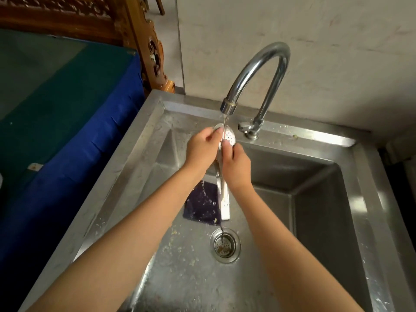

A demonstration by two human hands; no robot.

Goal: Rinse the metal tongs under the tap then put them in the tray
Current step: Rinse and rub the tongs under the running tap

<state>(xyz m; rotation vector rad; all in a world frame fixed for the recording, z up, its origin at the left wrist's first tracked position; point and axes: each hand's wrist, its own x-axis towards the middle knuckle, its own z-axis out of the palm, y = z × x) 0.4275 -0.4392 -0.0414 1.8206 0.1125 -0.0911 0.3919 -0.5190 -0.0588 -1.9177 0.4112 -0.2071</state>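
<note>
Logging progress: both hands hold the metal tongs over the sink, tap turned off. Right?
No: the tap is running. The head view shows water falling onto the metal tongs, which left hand and right hand both hold over the sink.

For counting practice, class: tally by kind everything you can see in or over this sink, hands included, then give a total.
Hands: 2, left hand and right hand
Metal tongs: 1
Tap: 1
Drain strainer: 1
Dark purple square: 1
Total: 6
</note>
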